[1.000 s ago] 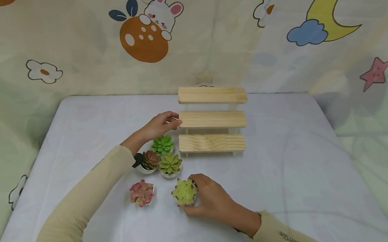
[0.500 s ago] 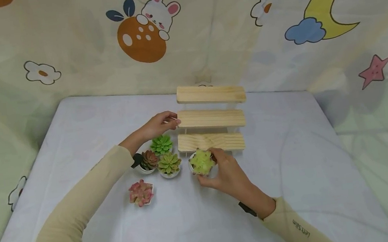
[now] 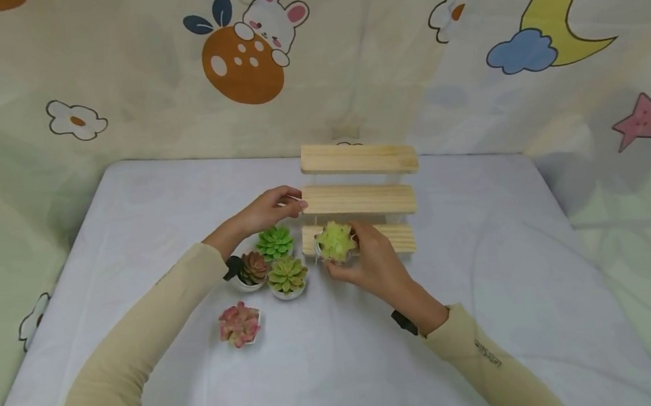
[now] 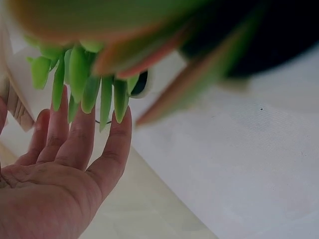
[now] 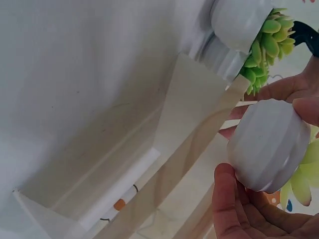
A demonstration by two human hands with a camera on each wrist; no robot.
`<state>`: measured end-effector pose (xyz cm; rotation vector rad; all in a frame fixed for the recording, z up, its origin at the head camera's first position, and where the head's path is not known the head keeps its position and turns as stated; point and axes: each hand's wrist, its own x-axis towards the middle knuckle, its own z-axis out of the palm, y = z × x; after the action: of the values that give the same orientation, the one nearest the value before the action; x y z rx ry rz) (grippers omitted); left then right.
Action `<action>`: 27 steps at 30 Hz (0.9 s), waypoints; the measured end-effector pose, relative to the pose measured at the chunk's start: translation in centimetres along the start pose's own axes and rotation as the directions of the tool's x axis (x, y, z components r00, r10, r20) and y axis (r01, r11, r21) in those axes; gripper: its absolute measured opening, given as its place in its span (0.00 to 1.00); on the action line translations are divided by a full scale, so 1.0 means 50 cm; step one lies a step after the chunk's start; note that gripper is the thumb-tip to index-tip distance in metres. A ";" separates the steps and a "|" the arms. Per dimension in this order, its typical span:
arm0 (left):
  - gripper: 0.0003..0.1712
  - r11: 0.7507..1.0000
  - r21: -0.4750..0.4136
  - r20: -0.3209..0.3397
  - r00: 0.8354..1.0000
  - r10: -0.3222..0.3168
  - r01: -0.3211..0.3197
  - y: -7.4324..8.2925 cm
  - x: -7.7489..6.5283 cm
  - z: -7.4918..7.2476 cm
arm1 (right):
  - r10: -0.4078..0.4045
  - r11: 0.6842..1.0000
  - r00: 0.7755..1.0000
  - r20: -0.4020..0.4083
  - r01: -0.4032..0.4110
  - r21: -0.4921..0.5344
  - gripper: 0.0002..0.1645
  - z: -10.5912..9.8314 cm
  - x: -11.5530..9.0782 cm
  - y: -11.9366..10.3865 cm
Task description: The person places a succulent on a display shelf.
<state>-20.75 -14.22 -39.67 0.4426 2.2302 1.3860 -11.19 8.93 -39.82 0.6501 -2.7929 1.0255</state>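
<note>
In the head view my right hand [image 3: 378,264] grips a yellow-green potted succulent [image 3: 335,242] above the lowest step of a three-tier wooden display stand [image 3: 360,200]. Its ribbed white pot [image 5: 269,144] sits between thumb and fingers in the right wrist view; whether the pot touches the step cannot be told. At the stand's left end, my left hand [image 3: 265,211] holds the middle step's edge between thumb and fingers. Just below that hand are a bright green succulent [image 3: 275,243], a brownish-red one [image 3: 253,268] and a light green one [image 3: 287,274], all in white pots.
A pink succulent [image 3: 239,324] in a white pot lies tipped on the white-covered table [image 3: 323,379], nearer the front. Behind the table hangs a cartoon-printed cloth [image 3: 150,62]. Clear side panels [image 5: 192,94] support the stand's steps.
My right hand has lifted the yellow-green succulent from the table in front and carried it forward and slightly right, over the lowest step. The left hand stays at the stand.
</note>
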 end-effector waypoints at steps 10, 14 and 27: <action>0.30 1.000 -0.024 -0.001 1.000 -0.005 0.005 0.002 0.003 0.003 | 0.023 0.999 1.000 0.006 -0.023 0.049 0.37 0.018 0.022 0.014; 0.30 1.000 -0.021 0.001 1.000 -0.010 0.010 0.003 0.004 0.002 | 0.041 0.994 0.999 0.002 -0.041 0.097 0.34 0.022 0.025 0.015; 0.30 1.000 -0.017 -0.006 1.000 -0.019 0.019 -0.002 0.004 -0.004 | 0.095 0.971 0.995 -0.007 -0.091 0.223 0.38 0.027 0.016 0.029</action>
<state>-21.02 -14.31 -39.72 0.4113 2.2200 1.3975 -12.46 8.77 -41.53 0.5319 -2.7401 1.3696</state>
